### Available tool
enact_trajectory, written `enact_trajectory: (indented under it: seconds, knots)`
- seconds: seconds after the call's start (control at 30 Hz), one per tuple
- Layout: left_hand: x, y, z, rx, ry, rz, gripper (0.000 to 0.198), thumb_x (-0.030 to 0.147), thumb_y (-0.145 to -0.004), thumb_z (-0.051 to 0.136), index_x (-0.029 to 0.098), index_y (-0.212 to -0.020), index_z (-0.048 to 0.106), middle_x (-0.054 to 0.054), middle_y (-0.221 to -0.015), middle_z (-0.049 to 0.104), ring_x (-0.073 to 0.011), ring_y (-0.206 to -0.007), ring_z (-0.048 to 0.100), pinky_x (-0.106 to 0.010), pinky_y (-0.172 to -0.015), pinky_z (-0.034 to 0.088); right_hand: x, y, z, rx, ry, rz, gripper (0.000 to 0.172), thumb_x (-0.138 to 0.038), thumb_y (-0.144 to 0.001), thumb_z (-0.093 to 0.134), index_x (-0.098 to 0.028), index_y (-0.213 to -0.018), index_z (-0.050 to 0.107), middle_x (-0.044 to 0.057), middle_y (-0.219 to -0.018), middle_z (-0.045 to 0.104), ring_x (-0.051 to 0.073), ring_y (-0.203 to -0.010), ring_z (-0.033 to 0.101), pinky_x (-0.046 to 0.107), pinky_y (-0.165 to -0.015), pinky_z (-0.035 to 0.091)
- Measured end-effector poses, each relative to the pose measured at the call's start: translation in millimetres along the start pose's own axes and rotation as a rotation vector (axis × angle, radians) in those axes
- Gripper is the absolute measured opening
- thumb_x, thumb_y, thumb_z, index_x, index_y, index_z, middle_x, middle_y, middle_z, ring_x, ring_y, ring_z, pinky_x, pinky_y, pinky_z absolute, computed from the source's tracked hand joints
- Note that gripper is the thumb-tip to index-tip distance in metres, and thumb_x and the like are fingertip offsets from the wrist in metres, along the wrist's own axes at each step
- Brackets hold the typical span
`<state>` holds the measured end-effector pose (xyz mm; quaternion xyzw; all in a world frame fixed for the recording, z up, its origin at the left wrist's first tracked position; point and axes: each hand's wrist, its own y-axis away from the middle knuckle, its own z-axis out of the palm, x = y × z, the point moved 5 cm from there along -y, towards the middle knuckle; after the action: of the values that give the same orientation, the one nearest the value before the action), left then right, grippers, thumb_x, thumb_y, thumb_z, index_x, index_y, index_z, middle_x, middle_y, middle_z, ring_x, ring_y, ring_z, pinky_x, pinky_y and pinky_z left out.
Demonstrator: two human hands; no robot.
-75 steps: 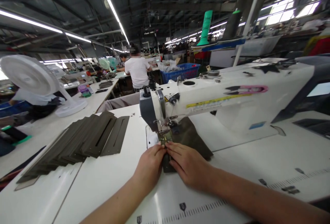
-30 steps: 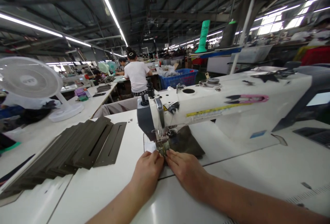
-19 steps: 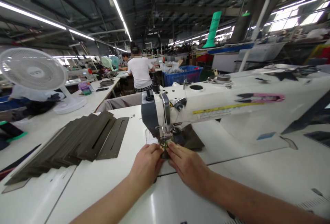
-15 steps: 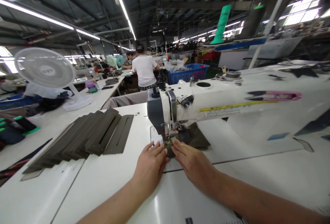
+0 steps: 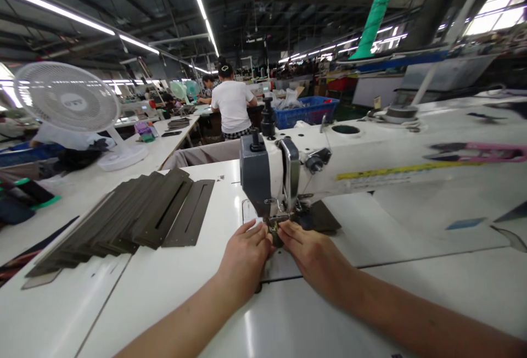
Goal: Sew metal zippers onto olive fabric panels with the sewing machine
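My left hand [image 5: 244, 256] and my right hand [image 5: 315, 256] lie side by side on the white table, fingertips pressed down on a dark olive fabric piece [image 5: 319, 219] right at the presser foot [image 5: 275, 224] of the white sewing machine [image 5: 370, 168]. Most of the piece lies behind the needle under the machine arm; only a small part shows between my fingers. Both hands are flat with fingers together, guiding the fabric.
A fanned stack of several dark olive slotted pieces [image 5: 135, 216] lies on the table to the left. A white fan [image 5: 68, 100] stands far left. Pink snips [image 5: 481, 152] rest on the machine arm. A person in a white shirt [image 5: 233, 106] works behind, beside a blue crate [image 5: 307, 111].
The fabric piece has fed backward under the foot, so less of it shows in front of my fingers. My hands stayed at the needle while my head shifted left and closer.
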<state>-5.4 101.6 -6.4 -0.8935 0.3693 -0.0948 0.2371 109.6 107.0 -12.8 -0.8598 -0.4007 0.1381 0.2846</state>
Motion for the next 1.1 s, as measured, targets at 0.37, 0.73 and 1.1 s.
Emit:
enact_trajectory:
  seconds: [0.37, 0.73, 1.1]
  knots:
    - [-4, -4, 1.0, 0.006, 0.003, -0.013, 0.016, 0.016, -0.086, 0.045, 0.012, -0.081, 0.06, -0.01, -0.094, 0.067, -0.0207, -0.093, 0.062, -0.038, -0.089, 0.047, 5, -4, 3, -0.026, -0.09, 0.031, 0.024, -0.001, -0.08, 0.042, -0.007, -0.091, 0.062, 0.014, -0.092, 0.066, 0.021, -0.079, 0.064, 0.03, -0.069, 0.054]
    - [-7, -3, 3.7, 0.035, -0.022, -0.022, 0.013, 0.014, -0.084, 0.049, 0.015, -0.076, 0.059, -0.006, -0.086, 0.068, -0.0185, -0.092, 0.062, -0.041, -0.097, 0.04, 6, -6, 5, -0.042, -0.119, 0.058, 0.022, -0.004, -0.082, 0.04, -0.009, -0.088, 0.061, 0.012, -0.088, 0.066, 0.019, -0.074, 0.064, 0.028, -0.062, 0.053]
    - [-7, -6, 2.6, 0.018, -0.029, -0.024, 0.014, 0.013, -0.084, 0.049, 0.014, -0.075, 0.059, -0.007, -0.085, 0.068, -0.019, -0.089, 0.063, -0.041, -0.095, 0.041, 11, -5, 8, -0.089, -0.133, 0.106, 0.027, -0.01, -0.087, 0.035, -0.013, -0.088, 0.062, 0.012, -0.095, 0.065, 0.02, -0.086, 0.062, 0.03, -0.073, 0.052]
